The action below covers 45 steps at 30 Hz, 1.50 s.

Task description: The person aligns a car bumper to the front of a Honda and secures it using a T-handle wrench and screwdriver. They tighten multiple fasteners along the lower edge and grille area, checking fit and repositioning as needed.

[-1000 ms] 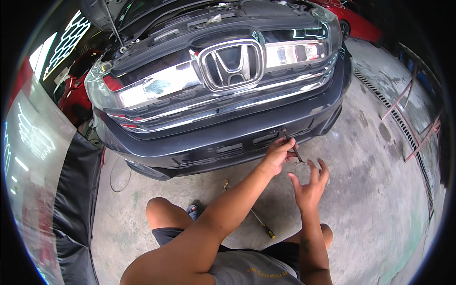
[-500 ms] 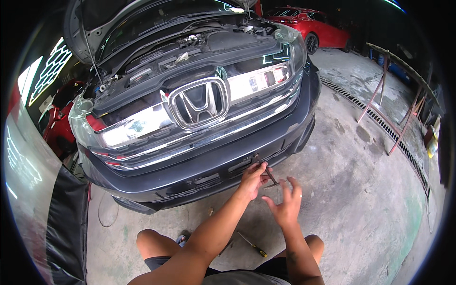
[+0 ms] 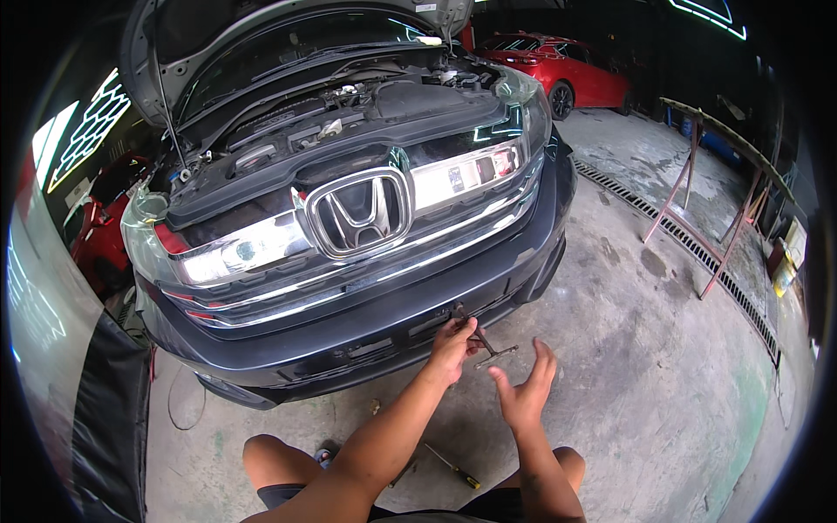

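Observation:
My left hand [image 3: 452,350] is closed around the shaft of a dark T-handle wrench [image 3: 495,356]. The wrench's far end meets the lower front bumper [image 3: 384,318] of a dark grey car, beside a small recess; what it sits on there is too small to make out. Its crossbar sticks out toward me, to the right of the left hand. Just right of that crossbar is my right hand [image 3: 526,394], fingers raised and apart, holding nothing.
A screwdriver [image 3: 468,478] with a yellow and black handle lies on the concrete floor between my legs. The car's hood [image 3: 288,26] is propped up. On the right, a stand [image 3: 697,200] with reddish legs straddles a drain grate; a red car [image 3: 558,65] is parked behind.
The wrench's crossbar has turned to a different angle. My right hand has moved slightly away from it, with its fingers still apart. The whole view has shifted a little.

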### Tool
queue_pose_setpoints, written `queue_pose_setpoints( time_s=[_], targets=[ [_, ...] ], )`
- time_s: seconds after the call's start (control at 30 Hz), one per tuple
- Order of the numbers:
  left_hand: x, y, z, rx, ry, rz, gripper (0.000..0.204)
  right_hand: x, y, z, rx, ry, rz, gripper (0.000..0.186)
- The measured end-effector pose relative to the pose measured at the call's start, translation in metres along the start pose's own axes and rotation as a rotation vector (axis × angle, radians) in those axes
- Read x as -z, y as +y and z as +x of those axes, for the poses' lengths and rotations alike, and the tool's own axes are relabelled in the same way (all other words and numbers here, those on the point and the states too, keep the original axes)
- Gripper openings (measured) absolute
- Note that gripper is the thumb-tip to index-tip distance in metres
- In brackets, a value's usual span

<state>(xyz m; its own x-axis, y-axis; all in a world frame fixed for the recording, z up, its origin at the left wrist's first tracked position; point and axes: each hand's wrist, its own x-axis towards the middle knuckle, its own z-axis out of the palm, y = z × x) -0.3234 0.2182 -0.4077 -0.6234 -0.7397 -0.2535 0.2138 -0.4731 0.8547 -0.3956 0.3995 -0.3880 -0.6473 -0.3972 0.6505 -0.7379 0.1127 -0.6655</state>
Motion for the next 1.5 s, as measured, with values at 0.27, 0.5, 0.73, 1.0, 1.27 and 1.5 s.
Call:
queue_pose_setpoints(
  time_s=[0.27, 0.5, 0.73, 1.0, 1.27, 1.5],
  targets=[
    [-0.004, -0.001, -0.005, 0.028, 0.007, -0.063, 0.021, -0.040, 0.013, 0.003, -0.465, -0.216, 0.520, 0.050],
    [0.003, 0.001, -0.004, 0.021, -0.021, -0.037, 0.026, -0.024, 0.003, 0.000, -0.754, -0.105, 0.770, 0.068],
    [-0.005, 0.003, -0.008, 0.023, 0.008, -0.014, 0.025, -0.019, 0.011, 0.004, 0.321, -0.194, -0.113, 0.055],
    [0.005, 0.000, -0.002, 0.038, -0.048, -0.058, 0.019, -0.058, 0.028, 0.005, -1.136, -0.230, 1.244, 0.045],
    [-0.001, 0.005, -0.001, 0.013, -0.010, -0.016, 0.017, -0.011, 0.010, 0.003, 0.358, -0.176, -0.115, 0.065],
    [-0.004, -0.004, -0.004, 0.055, -0.091, -0.060, 0.028, -0.027, -0.011, 0.010, -0.508, -0.125, 0.490, 0.042]
  ],
)
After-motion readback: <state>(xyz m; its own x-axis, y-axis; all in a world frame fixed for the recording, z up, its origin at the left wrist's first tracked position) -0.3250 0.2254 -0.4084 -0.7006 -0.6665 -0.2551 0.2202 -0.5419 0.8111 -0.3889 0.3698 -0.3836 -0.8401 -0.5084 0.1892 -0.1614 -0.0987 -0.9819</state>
